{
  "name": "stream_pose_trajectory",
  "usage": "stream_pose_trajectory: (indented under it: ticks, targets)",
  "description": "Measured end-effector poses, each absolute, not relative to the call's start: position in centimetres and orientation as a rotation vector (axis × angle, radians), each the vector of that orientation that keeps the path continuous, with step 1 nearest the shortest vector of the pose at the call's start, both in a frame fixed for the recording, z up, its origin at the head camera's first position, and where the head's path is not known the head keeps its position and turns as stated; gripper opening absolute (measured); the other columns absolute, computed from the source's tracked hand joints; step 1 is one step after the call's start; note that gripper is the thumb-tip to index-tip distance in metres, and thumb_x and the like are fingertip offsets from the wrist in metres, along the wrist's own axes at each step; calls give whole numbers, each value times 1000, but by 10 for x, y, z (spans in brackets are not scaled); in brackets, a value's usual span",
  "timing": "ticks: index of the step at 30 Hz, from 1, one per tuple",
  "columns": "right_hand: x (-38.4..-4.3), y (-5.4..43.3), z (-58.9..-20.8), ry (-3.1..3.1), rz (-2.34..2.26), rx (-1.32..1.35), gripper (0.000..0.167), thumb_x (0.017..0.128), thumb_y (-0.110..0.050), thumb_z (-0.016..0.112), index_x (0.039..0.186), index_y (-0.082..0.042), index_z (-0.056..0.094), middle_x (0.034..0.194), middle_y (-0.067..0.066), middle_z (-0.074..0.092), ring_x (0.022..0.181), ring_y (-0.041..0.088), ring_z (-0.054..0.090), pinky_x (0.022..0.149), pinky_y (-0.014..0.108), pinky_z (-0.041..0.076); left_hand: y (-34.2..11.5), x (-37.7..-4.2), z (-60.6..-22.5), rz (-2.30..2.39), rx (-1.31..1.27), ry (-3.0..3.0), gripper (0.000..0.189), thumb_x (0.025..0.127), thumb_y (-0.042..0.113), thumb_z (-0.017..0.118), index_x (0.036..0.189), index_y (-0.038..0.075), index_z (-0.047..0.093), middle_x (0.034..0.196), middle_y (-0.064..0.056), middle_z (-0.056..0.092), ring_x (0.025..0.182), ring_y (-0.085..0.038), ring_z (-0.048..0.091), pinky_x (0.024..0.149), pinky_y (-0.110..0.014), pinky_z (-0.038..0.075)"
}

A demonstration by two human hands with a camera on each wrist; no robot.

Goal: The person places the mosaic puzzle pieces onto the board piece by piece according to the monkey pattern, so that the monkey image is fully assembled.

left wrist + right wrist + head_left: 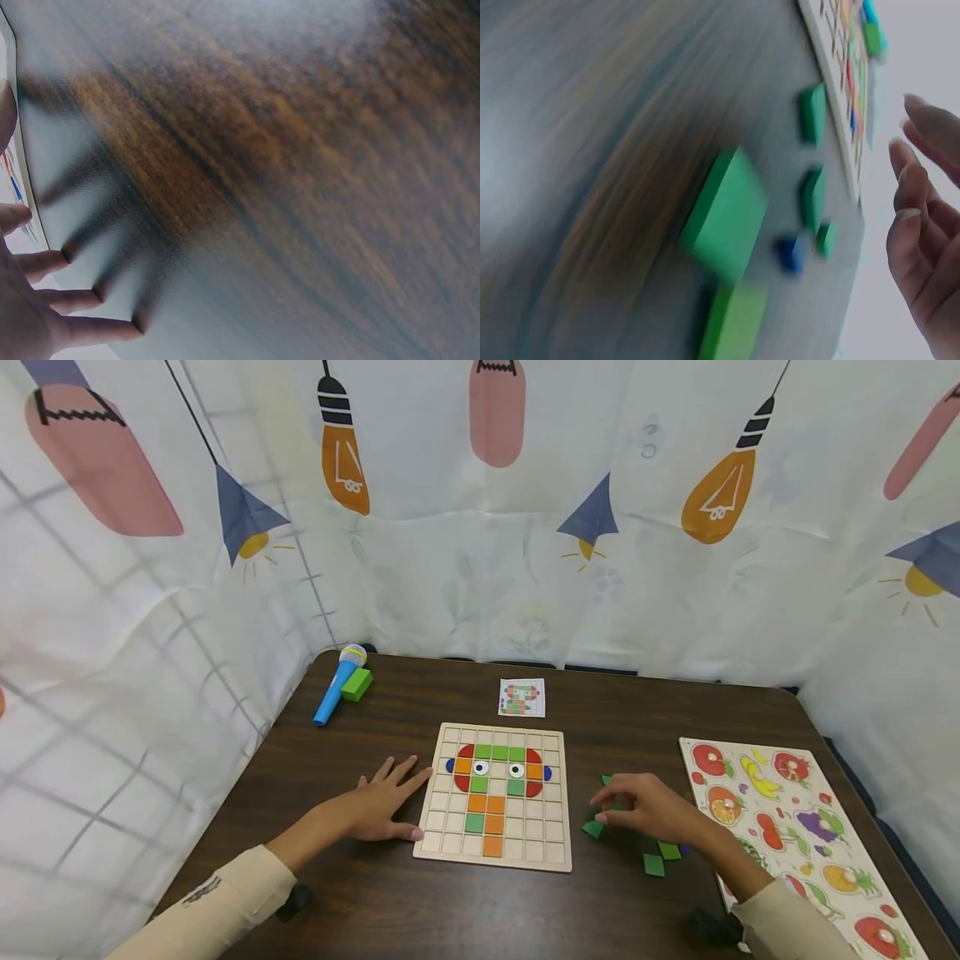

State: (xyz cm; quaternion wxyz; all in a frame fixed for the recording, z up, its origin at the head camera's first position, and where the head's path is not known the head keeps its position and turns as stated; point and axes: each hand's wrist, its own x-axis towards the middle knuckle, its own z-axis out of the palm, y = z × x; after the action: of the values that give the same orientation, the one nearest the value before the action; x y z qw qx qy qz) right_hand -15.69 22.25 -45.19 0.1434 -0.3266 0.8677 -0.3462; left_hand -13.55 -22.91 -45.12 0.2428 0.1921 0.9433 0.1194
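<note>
- Head view: one square pale wooden grid board [525,843] lies mid-tabletop [525,918], between the two hands
- On it sit four red curved pieces [533,788], six orange squares [492,846], four light green squares [499,753], two darker green squares [475,822], two white eye pieces [516,770] and two blue rounded pieces [547,772]
- The left hand [378,806] is spread, thumb and forefinger at the board's left edge
- The right hand [637,802] has bent fingers, a gap showing between thumb and forefinger, over dark green flat pieces [593,830]; nearby lie one dark green square piece [653,865] and one light green piece [669,851]
- Beyond the board is one white printed card [522,697]; far left, one blue toy microphone [339,689] touching or just beside one green block [357,685]; right, one white fruit-patterned board [817,843]
- Left wrist view: five digits fanned apart, at the grid board's rim
- Right wrist view: six loose pieces, blurred, five green and one blue [790,253]; the thumb and fingers are bent beside them
</note>
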Motion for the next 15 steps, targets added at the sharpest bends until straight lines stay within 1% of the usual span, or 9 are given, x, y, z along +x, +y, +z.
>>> stream_pose_trajectory:
  ticks: [4, 7, 10, 15]
  targets:
    - [-149, 250, -454, 2484, -976, -930, 24, 92, -31, 74, 108, -14, 76, 95, -3, 67, 63, -1, 48, 56, 21, 45, -229, -135, -449, 335, 519, 2571, 96, 87, 60, 69, 161, 19, 22, 166, -23, 13, 148, -58, 10, 101, -84, 22]
    - [-142, 266, -455, 2453, -962, -888, 26, 92, -34, 74, 109, -15, 76, 98, -1, 67, 64, -1, 47, 56, 22, 45, -228, -136, -448, 332, 516, 2566, 96, 88, 59, 69, 161, 19, 23, 166, -23, 13, 148, -59, 10, 100, -84, 23]
    - [-135, 278, -456, 2417, -951, -854, 28, 91, -34, 74, 112, -16, 75, 100, -1, 66, 65, 0, 47, 57, 22, 45, -227, -136, -448, 329, 513, 2561, 96, 87, 59, 69, 161, 19, 23, 166, -23, 13, 148, -59, 10, 100, -84, 23]
    - [-126, 290, -459, 2388, -922, -812, 31, 89, -34, 77, 114, -17, 75, 101, -4, 64, 66, 0, 50, 59, 21, 46, -226, -138, -448, 334, 508, 2553, 96, 87, 59, 69, 161, 19, 23, 166, -23, 13, 148, -59, 10, 99, -84, 24]
